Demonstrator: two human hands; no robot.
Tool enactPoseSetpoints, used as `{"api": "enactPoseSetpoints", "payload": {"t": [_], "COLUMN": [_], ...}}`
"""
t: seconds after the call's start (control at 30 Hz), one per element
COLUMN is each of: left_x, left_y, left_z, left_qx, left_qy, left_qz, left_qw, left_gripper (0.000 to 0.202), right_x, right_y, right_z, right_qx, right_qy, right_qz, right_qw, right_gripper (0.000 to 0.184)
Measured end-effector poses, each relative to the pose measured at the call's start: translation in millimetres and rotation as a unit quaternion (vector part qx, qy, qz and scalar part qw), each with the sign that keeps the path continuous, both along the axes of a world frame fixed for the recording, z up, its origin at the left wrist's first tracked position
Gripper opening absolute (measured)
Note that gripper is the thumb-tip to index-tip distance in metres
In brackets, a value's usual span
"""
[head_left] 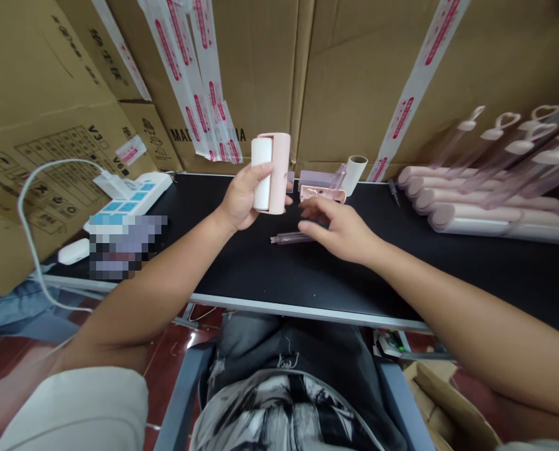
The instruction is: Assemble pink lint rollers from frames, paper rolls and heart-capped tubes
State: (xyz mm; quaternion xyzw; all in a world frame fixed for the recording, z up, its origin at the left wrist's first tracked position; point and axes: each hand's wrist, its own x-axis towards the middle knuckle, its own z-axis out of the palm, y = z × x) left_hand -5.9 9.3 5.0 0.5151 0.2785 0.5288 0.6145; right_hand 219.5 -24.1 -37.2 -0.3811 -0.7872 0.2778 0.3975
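Observation:
My left hand (pixel 244 199) grips a lint roller (pixel 263 175) upright above the black table, its white roll partly wrapped by a pink shell. My right hand (pixel 339 227) hovers low over the table with fingers bent and apart, and I see nothing held in it. Under its thumb side lies a translucent purple handle (pixel 291 238). Just beyond its fingertips is a pink shell piece (pixel 323 193) with its hollow side showing; whether the fingers touch it I cannot tell. A white cardboard-cored roll (pixel 355 175) stands tilted behind, next to a translucent purple part (pixel 339 176).
Stacked pink lint rollers (pixel 486 216) with purple handles lie at the right, a screwdriver-like tool (pixel 394 192) beside them. At the left are a power strip (pixel 133 199) with a white cable and a white case (pixel 74 251). Cardboard boxes (pixel 354 81) wall the table's back.

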Motion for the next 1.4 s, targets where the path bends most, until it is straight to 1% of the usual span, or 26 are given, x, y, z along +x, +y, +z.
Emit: {"api": "enactPoseSetpoints", "payload": {"t": [0.03, 0.07, 0.1, 0.17, 0.2, 0.27, 0.37, 0.43, 0.53, 0.63, 0.73, 0.97, 1.13, 1.27, 1.4], "left_x": [-4, -7, -10, -13, -14, -16, -19, -22, -24, -24, -23, -22, -21, -21, -20], "left_y": [3, 5, 6, 8, 9, 11, 16, 18, 19, 17, 14, 10, 11, 14, 17], "left_z": [0.3, 0.2, -0.2, -1.2, -1.8, -2.7, -3.6, -4.0, -4.4, -5.2, -6.0, -5.9, -7.0, -10.3, -13.3], "left_qx": [-0.001, 0.004, 0.013, 0.037, 0.047, 0.063, 0.073, 0.069, 0.057, 0.058, 0.058, 0.048, 0.056, 0.06, 0.059], "left_qy": [0.011, 0.021, 0.028, 0.04, 0.045, 0.052, 0.045, 0.041, 0.048, 0.056, 0.068, 0.09, 0.097, 0.115, 0.131], "left_qz": [0.003, 0.005, 0.005, 0.006, 0.007, 0.01, 0.025, 0.03, 0.014, -0.023, -0.05, -0.078, -0.07, -0.046, -0.041], "left_qw": [1.0, 1.0, 1.0, 0.999, 0.998, 0.997, 0.996, 0.996, 0.997, 0.996, 0.995, 0.992, 0.991, 0.99, 0.989], "left_gripper": [0.056, 0.056, 0.058, 0.064, 0.066, 0.068, 0.064, 0.062, 0.063, 0.065, 0.068, 0.07, 0.068, 0.069, 0.072], "right_x": [2, 2, 2, 0, -1, -1, 4, 8, 10, 10, 9, 9, 8, 6, 4], "right_y": [1, 2, 2, 1, 0, 0, -1, -2, -6, -9, -9, -9, -11, -11, -11], "right_z": [-2.1, -3.9, -5.2, -5.7, -4.7, -0.6, 8.4, 13.4, 16.8, 16.8, 16.2, 17.1, 18.4, 17.4, 12.5], "right_qx": [0.043, 0.065, 0.068, 0.057, 0.054, 0.062, 0.101, 0.124, 0.146, 0.161, 0.156, 0.145, 0.138, 0.137, 0.118], "right_qy": [-0.091, -0.171, -0.234, -0.305, -0.312, -0.276, -0.168, -0.115, -0.082, -0.081, -0.09, -0.096, -0.115, -0.157, -0.199], "right_qz": [-0.002, -0.002, -0.002, -0.003, -0.003, 0.007, 0.032, 0.04, 0.029, 0.013, 0.003, -0.022, -0.045, -0.072, -0.095], "right_qw": [0.995, 0.983, 0.97, 0.951, 0.949, 0.959, 0.98, 0.985, 0.985, 0.984, 0.984, 0.984, 0.983, 0.976, 0.968], "right_gripper": [0.039, 0.039, 0.038, 0.031, 0.028, 0.025, 0.032, 0.041, 0.05, 0.054, 0.058, 0.066, 0.066, 0.057, 0.05]}}
